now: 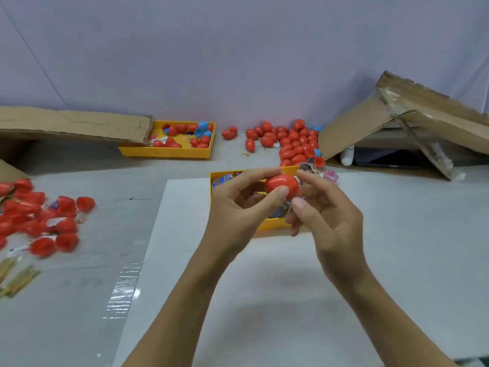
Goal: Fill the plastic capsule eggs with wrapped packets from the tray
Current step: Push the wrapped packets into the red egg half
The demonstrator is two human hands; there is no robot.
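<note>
A glossy red plastic egg capsule (282, 185) sits over the yellow plastic tray (272, 223) of what look like blue-and-yellow printed packets (221, 179). At ten o'clock, a yellow perforated tray (169, 152) holds red and blue shells; brown cardboard (412, 112) at two o'clock.

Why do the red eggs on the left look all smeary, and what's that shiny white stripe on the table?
In the head view, the loose red plastic egg halves at the left edge are blurred and stretched by the wide-angle lens; the shiny stripe is light glaring off clear film on the grey table; the red capsule egg pinched between both hands looks sharper.
</note>
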